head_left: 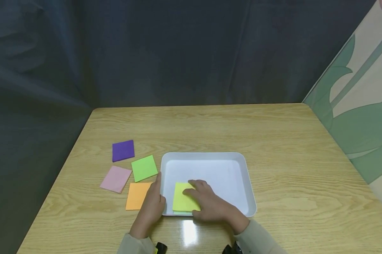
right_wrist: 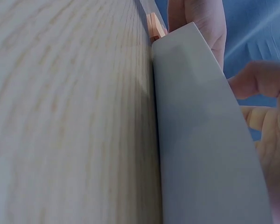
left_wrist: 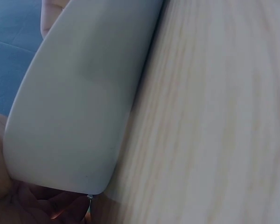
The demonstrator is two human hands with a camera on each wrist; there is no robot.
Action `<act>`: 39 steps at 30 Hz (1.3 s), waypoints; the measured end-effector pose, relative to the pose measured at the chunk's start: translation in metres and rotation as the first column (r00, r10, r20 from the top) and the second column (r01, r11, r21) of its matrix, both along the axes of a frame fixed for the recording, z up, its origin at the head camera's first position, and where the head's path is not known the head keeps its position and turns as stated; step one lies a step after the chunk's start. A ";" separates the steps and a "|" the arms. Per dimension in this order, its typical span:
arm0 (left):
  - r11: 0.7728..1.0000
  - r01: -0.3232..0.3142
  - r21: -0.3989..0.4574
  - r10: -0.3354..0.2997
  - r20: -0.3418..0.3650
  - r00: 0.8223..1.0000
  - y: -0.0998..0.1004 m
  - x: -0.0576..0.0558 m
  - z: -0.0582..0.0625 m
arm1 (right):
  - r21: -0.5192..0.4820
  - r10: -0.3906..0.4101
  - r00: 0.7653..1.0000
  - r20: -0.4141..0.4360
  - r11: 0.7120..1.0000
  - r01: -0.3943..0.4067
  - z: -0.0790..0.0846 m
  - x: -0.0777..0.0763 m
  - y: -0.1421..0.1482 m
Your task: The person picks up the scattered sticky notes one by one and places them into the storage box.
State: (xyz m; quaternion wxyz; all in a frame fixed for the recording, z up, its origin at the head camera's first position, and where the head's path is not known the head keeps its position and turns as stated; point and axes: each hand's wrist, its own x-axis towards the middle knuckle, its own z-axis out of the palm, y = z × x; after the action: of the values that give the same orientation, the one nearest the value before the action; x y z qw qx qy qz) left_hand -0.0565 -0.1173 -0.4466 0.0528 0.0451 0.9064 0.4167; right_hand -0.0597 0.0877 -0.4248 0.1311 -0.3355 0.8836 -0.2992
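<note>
A white rectangular tray point(head_left: 222, 176) lies on the table. My left hand point(head_left: 152, 206) holds its left rim near the front corner, index finger stretched along the outer side and thumb at the rim. In the left wrist view the tray's wall point(left_wrist: 79, 107) hides part of those fingers. My right hand point(head_left: 211, 203) rests with spread fingers on a yellow paper square point(head_left: 181, 197) at the tray's front left. Beneath that square, the edge of a pale green one point(head_left: 182, 213) shows. The right wrist view has the right fingers above the tray's front wall point(right_wrist: 200, 126).
Left of the tray lie a purple square point(head_left: 123, 151), a green square point(head_left: 144, 168), a pink square point(head_left: 115, 179) and an orange square point(head_left: 137, 196), partly behind the left hand. Dark cloth point(head_left: 178, 53) hangs behind the wooden table point(head_left: 292, 158); a patterned fabric point(head_left: 362, 116) is at right.
</note>
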 end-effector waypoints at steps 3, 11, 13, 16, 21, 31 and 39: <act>1.000 0.005 0.001 -0.005 -0.001 1.000 0.000 0.000 0.000 | -0.003 0.006 1.000 0.010 1.000 -0.006 0.000 0.000 0.000; 1.000 -0.006 0.006 0.006 0.003 1.000 0.000 0.001 0.001 | -0.034 -0.023 1.000 -0.008 0.999 0.023 0.000 -0.003 0.000; 1.000 -0.012 0.006 0.012 0.007 1.000 0.000 0.001 0.000 | -0.047 -0.026 0.999 -0.022 0.999 0.025 -0.002 -0.006 0.001; 1.000 -0.018 0.001 0.018 0.002 1.000 0.000 0.001 -0.001 | -0.066 -0.046 0.999 -0.027 0.997 0.044 -0.003 -0.008 0.003; 1.000 -0.021 -0.005 0.021 -0.017 1.000 -0.002 0.001 -0.003 | -0.094 -0.108 0.994 0.014 0.990 0.109 0.001 -0.010 0.011; 1.000 0.000 0.001 0.000 -0.039 0.999 -0.003 0.002 -0.001 | -0.158 -0.293 0.956 0.019 0.943 0.292 0.008 -0.014 0.040; 1.000 -0.002 -0.003 0.001 -0.067 0.998 -0.001 0.002 -0.001 | -0.210 -0.452 0.890 -0.054 0.877 0.433 0.009 -0.019 0.073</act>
State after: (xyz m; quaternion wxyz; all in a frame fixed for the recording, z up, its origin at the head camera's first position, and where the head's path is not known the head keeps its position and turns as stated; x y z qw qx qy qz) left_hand -0.0549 -0.1180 -0.4478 0.0221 0.0584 0.9083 0.4136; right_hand -0.0785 0.1608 -0.4153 -0.0186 -0.1502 0.9093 -0.3876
